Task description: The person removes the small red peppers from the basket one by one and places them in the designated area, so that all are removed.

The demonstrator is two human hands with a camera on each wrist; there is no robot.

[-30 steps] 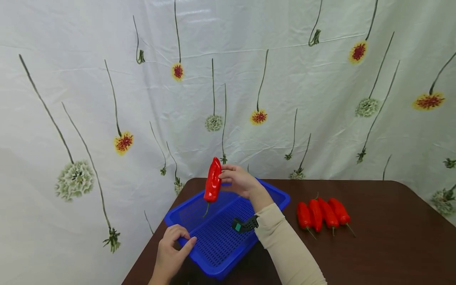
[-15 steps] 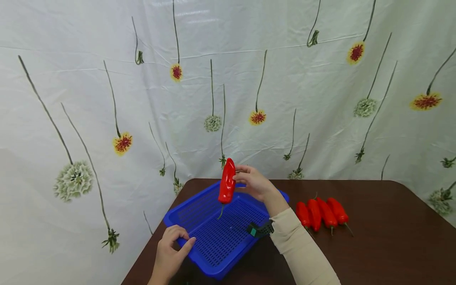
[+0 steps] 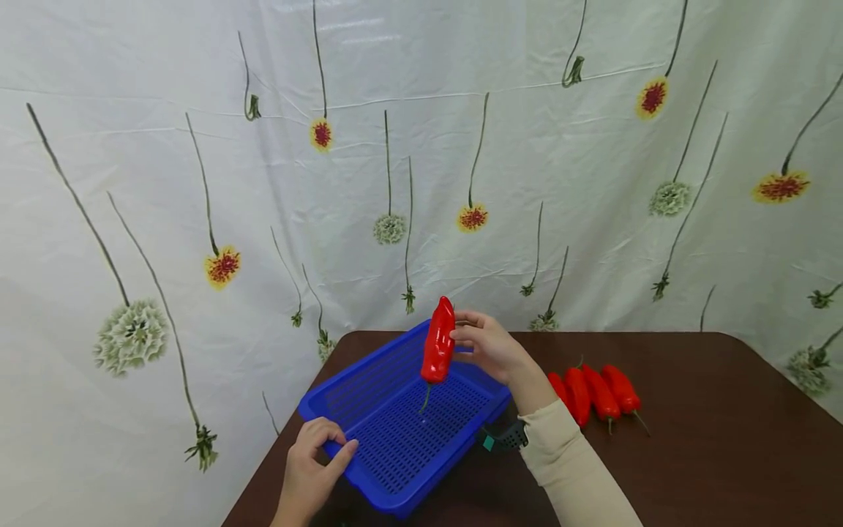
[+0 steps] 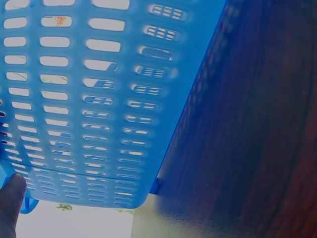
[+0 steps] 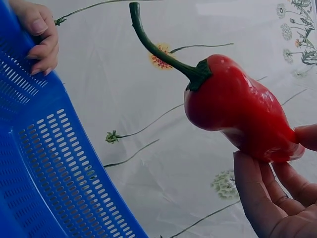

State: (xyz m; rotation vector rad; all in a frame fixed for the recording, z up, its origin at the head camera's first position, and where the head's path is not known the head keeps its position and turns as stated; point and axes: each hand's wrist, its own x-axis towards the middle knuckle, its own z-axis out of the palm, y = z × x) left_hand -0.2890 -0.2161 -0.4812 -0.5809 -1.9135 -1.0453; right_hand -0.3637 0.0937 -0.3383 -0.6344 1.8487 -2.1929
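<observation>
My right hand (image 3: 490, 348) holds a red pepper (image 3: 437, 344) with a green stem, fingertips and thumb near its tip. In the head view the pepper is up over the blue perforated basket (image 3: 408, 439), stem pointing down. The right wrist view shows the same pepper (image 5: 237, 99) close up, stem toward the upper left. With thumb and fingers, my left hand (image 3: 309, 465) pinches the basket's near-left rim. A finger of that hand (image 4: 12, 198) shows beside the slotted basket wall (image 4: 163, 99) in the left wrist view.
Several more red peppers (image 3: 601, 395) lie side by side on the dark brown table (image 3: 711, 439), right of the basket; my right forearm partly covers the leftmost. Behind the table hangs a white flower-printed cloth (image 3: 593, 183).
My right hand has moved right with the pepper, still above the basket. The basket's right corner has shifted left and looks more tilted. My left hand keeps its grip on the rim.
</observation>
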